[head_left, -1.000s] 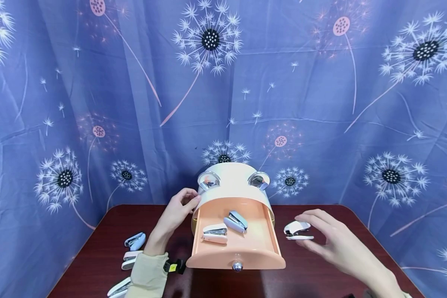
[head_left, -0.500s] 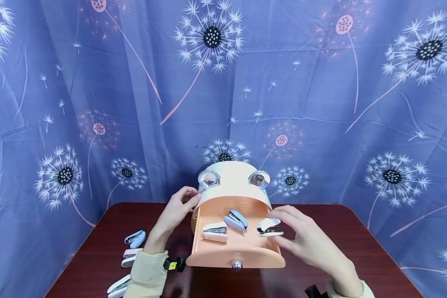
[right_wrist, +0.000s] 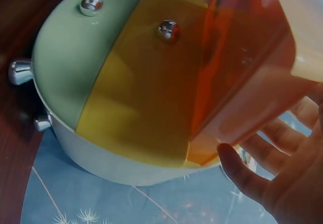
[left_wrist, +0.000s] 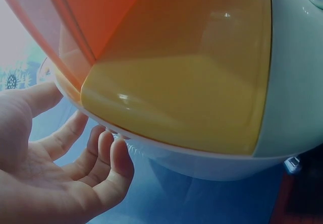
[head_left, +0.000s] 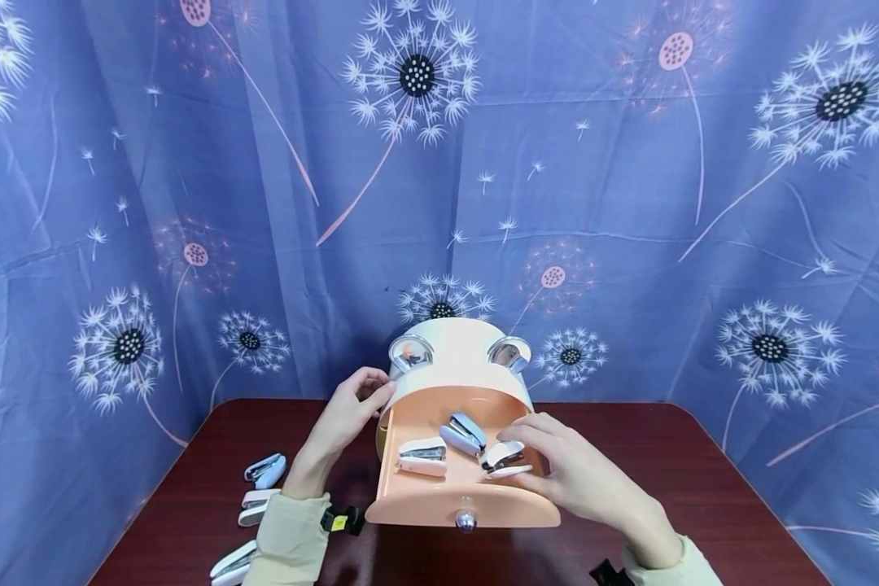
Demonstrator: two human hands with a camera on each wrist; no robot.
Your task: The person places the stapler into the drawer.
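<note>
A white stapler (head_left: 511,459) is pinched between the thumb and fingers of my right hand (head_left: 575,464), at the right part of the pulled-out peach drawer (head_left: 399,511). A blue stapler (head_left: 465,435) and a pink-and-white stapler (head_left: 422,457) lie in that drawer, left of the held one. My left hand (head_left: 346,419) touches the left side of the rounded white drawer box (head_left: 454,350). In the left wrist view its fingers (left_wrist: 121,156) rest loosely bent against the box's edge. The drawer hides the held stapler from the right wrist view.
On the dark red table (head_left: 630,521), left of my left forearm, lie a blue stapler (head_left: 266,470), a pink-and-white stapler (head_left: 256,506) and a white stapler (head_left: 233,565). Two shiny round pieces stick up from the box. A blue dandelion-patterned curtain (head_left: 439,203) hangs behind.
My right hand has carried the white stapler leftward from beside the box to inside the drawer. My left hand has stayed at the box's side.
</note>
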